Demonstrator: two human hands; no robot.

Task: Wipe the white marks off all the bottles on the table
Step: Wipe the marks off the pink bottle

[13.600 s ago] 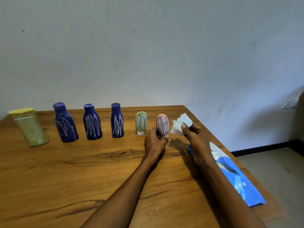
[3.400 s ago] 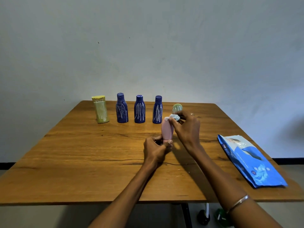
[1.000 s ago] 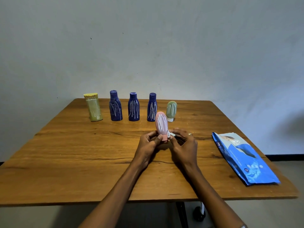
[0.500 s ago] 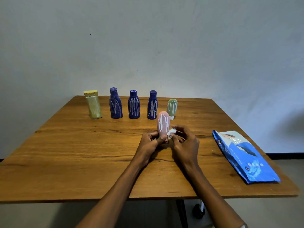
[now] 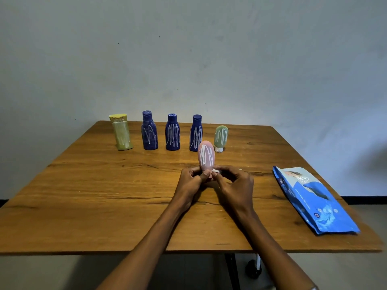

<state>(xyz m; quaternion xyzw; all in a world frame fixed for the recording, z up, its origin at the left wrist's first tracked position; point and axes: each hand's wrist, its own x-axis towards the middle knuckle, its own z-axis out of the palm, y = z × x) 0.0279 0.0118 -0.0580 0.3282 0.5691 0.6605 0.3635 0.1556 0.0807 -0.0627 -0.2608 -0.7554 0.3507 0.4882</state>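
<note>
Table (image 5: 104,206) edge lies near blue packet (image 5: 314,201).

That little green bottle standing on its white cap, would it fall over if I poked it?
Probably yes. The green bottle stands upside down on a small white cap narrower than its body, so a poke near the top would likely tip it. Its rounded body might then roll on the smooth wooden table.

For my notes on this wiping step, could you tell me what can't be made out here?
Head view only:
- Pink bottle: base hidden by left hand and right hand.
- White wipe: mostly hidden in the right fingers.
- Blue packet: print too small.
- Bottles' backs unseen.
</note>
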